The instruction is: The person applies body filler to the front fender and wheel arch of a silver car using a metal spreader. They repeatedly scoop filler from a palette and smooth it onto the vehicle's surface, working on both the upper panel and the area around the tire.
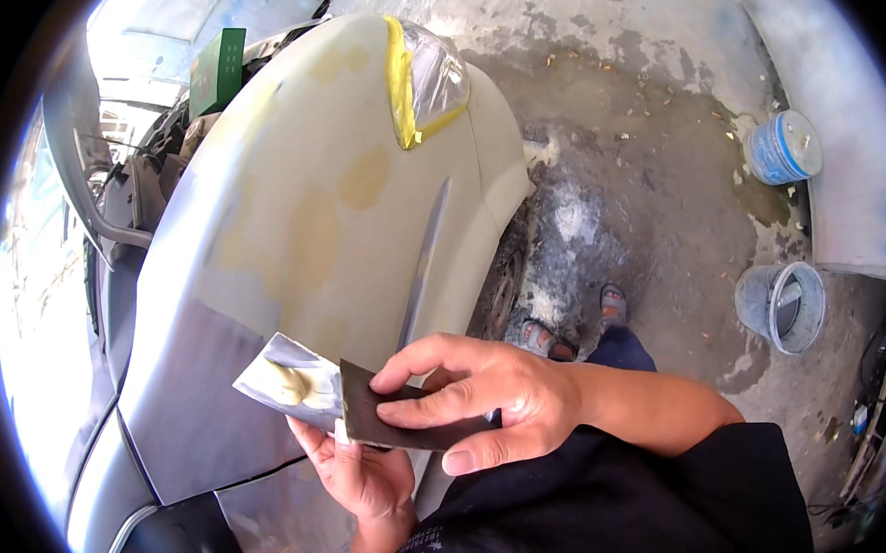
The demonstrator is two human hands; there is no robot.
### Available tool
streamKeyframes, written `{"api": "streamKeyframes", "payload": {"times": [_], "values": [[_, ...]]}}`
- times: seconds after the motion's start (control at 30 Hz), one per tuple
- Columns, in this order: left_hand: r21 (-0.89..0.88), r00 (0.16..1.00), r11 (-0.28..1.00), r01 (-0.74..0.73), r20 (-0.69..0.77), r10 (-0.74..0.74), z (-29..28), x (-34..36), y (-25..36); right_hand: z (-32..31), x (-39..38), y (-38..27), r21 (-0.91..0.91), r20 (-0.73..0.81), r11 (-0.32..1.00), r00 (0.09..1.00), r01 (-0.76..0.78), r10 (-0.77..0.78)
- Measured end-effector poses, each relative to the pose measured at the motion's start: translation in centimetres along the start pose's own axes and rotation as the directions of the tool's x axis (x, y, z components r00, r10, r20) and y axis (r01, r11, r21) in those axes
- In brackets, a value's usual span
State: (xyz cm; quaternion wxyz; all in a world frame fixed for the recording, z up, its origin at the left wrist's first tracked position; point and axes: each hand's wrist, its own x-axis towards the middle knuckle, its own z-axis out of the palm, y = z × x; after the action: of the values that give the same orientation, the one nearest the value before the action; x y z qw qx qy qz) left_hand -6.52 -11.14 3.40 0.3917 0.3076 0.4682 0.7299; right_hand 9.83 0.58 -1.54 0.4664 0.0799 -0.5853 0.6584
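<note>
My left hand [364, 481] comes up from below, closed on the edge of a thin greyish-white mixing board [320, 364]. A lump of pale beige body filler [287, 381] sits on the board's far left part. My right hand [522, 393] reaches in from the right, its fingers spread across a flat dark brown spreader [358, 404] and its thumb at the near edge. The spreader overlaps the right end of the board; whether they touch, I cannot tell. Beyond both hands lies a car's front fender [364, 262], matte grey-beige with yellowish patches.
Yellow tape and clear film cover the headlight [438, 81]. A green box [216, 72] stands in the engine bay. On the wet, stained floor to the right are a lidded blue-and-white bucket [778, 149] and an open bucket [752, 301]. My sandalled feet [612, 303] are beside the wheel.
</note>
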Motion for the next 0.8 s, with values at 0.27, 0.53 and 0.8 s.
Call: {"api": "streamKeyframes", "payload": {"times": [0.27, 0.53, 0.8], "values": [[0.209, 0.979, 0.962, -0.174, -0.071, 0.192, 1.1, -0.1, 1.0, -5.7, -0.8, 5.4, -0.88, -0.135, 0.457, 0.991, -0.127, 0.014], [0.253, 0.975, 0.949, -0.187, -0.074, 0.211, 0.6, -0.8, 0.8, -10.9, 6.1, 7.4, -0.968, 0.221, 0.076, 0.956, 0.239, -0.194], [0.269, 0.973, 0.947, -0.174, -0.102, 0.207, 0.2, -0.9, 0.0, -12.3, 5.3, 9.6, -0.971, 0.163, 0.149, 0.972, 0.189, -0.171]]}}
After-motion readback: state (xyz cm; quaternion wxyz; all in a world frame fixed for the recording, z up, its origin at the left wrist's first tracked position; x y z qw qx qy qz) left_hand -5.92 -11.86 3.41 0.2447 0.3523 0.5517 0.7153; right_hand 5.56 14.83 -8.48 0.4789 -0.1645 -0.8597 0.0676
